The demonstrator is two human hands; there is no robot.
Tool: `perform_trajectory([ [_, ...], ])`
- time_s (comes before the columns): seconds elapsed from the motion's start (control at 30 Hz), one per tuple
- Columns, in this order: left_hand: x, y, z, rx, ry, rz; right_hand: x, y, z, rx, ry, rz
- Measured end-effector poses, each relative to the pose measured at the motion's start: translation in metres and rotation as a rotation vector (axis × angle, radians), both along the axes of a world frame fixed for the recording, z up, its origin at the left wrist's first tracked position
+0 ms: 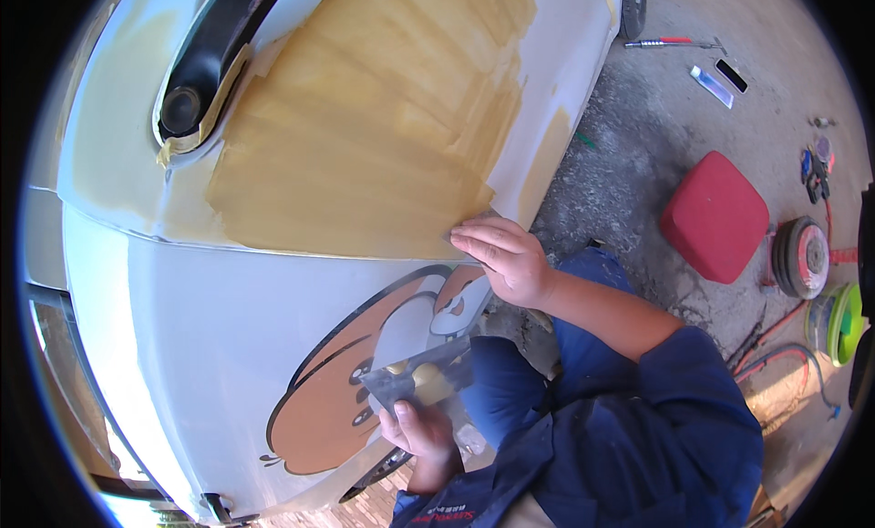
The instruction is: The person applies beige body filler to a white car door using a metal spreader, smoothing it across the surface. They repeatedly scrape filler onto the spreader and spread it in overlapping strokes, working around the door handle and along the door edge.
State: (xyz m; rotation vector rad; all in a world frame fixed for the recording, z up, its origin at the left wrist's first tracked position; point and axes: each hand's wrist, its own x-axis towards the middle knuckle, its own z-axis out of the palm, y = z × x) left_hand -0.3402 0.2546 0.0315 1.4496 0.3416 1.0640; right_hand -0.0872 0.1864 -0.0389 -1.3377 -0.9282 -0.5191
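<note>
My right hand [512,262] is closed on a thin, flat putty spreader [448,237], mostly hidden under the fingers, at the lower right edge of a broad tan filler patch [365,154]. That patch covers part of a white car body panel [219,300]. Lower down, my left hand [421,433] grips the edge of a grey mixing board [387,379], thumb on top. Dabs of pale yellow putty [428,382] lie on the board. Behind it, an orange cartoon decal [319,419] shows on the panel.
A black recessed handle [187,104] edged with masking tape is at upper left. On the concrete floor to the right are a red padded stool [715,218], a small wheel [802,257], a green-rimmed bucket [834,323], hoses [775,355], a tube [711,86] and a phone [731,75].
</note>
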Motion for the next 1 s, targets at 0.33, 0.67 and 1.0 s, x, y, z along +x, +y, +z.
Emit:
perform_trajectory([
  [0.33,-0.005,0.0,0.005,0.019,0.007,0.002,0.115,-0.013,0.071,0.173,0.241,-0.337],
  [0.67,-0.008,-0.004,0.003,-0.021,-0.013,0.002,-0.002,-0.004,0.041,-0.009,-0.004,0.02],
  [1.0,-0.019,0.006,-0.001,-0.019,-0.028,-0.013,0.167,-0.046,0.065,0.187,0.332,-0.364],
])
